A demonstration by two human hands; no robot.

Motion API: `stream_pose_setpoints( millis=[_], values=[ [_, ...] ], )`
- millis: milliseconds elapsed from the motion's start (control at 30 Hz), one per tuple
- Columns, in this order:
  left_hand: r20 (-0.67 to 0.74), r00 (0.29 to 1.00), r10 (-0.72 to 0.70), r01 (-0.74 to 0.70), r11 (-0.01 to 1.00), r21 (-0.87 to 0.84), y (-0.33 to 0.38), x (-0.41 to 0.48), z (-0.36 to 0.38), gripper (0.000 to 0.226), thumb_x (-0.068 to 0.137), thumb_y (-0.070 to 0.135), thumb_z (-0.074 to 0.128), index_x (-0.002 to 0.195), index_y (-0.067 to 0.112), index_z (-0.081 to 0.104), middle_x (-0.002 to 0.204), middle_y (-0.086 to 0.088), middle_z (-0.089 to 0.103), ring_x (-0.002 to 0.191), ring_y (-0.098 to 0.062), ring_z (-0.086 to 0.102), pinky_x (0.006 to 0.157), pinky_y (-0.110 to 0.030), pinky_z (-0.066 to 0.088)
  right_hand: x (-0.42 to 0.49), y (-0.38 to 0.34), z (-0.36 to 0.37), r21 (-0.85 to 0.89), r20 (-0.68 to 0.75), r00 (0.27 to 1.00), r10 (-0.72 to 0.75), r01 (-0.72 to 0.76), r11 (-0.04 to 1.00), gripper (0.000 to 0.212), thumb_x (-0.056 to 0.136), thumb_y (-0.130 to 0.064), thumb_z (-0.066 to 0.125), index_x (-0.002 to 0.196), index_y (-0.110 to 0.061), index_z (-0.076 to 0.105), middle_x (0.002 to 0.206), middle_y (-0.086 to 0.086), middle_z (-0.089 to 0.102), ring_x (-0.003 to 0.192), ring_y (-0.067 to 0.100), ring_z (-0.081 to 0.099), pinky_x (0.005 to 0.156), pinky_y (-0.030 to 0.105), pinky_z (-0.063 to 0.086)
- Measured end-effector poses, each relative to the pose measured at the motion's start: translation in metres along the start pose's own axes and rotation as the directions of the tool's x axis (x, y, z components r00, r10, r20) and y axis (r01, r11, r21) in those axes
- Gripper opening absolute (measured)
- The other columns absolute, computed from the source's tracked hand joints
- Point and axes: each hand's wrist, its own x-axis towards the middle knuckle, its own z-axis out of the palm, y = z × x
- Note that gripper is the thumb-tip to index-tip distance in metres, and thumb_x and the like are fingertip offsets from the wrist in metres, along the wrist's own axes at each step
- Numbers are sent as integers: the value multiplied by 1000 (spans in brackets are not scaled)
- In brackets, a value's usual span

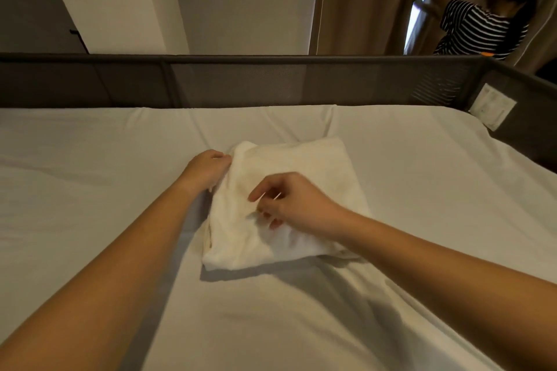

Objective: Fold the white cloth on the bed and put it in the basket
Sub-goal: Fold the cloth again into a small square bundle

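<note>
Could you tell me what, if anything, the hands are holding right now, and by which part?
The left hand grips the folded white cloth at its far-left edge; the right hand rests on top, its grip unclear.

**Dim, warm room light with soft edges**

The room is dim and yellowish. Daylight enters only through the window (pixel 420 6) at the upper right of the frame. The white cloth (pixel 301 166) casts a soft shadow toward the lower edge, and the arms shade the bed (pixel 90 144) beneath them. The right hand (pixel 294 200) is slightly motion-blurred. Wide-angle distortion bends the rail (pixel 241 59) and stretches the forearms at the corners.
</note>
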Motion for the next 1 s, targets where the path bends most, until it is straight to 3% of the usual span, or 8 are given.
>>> stream_pose_setpoints(
  millis=[100,167,233,333,500,633,800,1000],
  values=[
    [-21,999,-47,47,999,-10,15,-12,-3,69,96,59,55,159,34,41,165,-7,40,144,-34,48,116,-46,42,2,9,-42,-142,-262,965,-17,-21,990,21,97,-7,64,108,-15,79,103,6,76,80,15,69,79,32,55],
    [-48,998,-47,49,998,35,23,-22,1,68,97,66,52,160,45,34,166,-8,34,144,-38,46,114,-49,43,0,20,-66,-181,-384,923,30,-107,978,27,99,-18,66,124,-21,74,122,4,70,97,19,69,84,30,51],
    [-62,997,-49,56,993,107,29,-34,10,70,97,70,49,161,47,30,166,-12,30,143,-41,46,113,-49,44,-4,34,-82,-178,-427,899,103,-195,964,42,99,-31,68,141,-26,63,142,9,60,116,28,67,97,37,53],
    [-29,995,-96,99,981,166,25,-47,25,80,93,76,46,163,48,20,167,-13,22,144,-43,42,115,-49,41,-8,56,-89,-120,-407,884,231,-302,946,65,99,-47,67,157,-31,43,157,14,46,131,39,59,111,50,51],
    [-2,985,-171,168,967,189,4,-61,41,93,85,86,45,164,49,10,168,-13,22,144,-43,40,115,-52,41,-12,78,-84,98,-342,874,345,-332,938,77,98,-55,65,163,-33,31,160,12,47,135,37,57,115,48,45],
    [-58,986,-157,165,974,156,-2,-65,43,96,83,86,48,164,47,16,165,-14,32,145,-42,41,117,-51,38,-13,84,-77,117,-333,888,318,-295,948,81,97,-53,66,165,-29,29,163,5,45,141,32,52,112,42,42],
    [-61,985,-164,167,984,59,-4,-66,42,100,77,87,54,163,47,23,161,-9,41,141,-37,48,116,-48,42,-10,88,-76,180,-330,877,350,-305,935,86,94,-54,70,164,-30,28,159,6,49,135,32,56,110,44,48],
    [-34,991,-130,129,990,-50,2,-64,47,106,61,92,65,154,50,39,145,9,59,130,-26,59,111,-46,49,-4,86,-74,184,-344,880,327,-278,943,89,93,-51,73,165,-27,26,157,6,51,133,31,58,106,42,50]
  ],
)
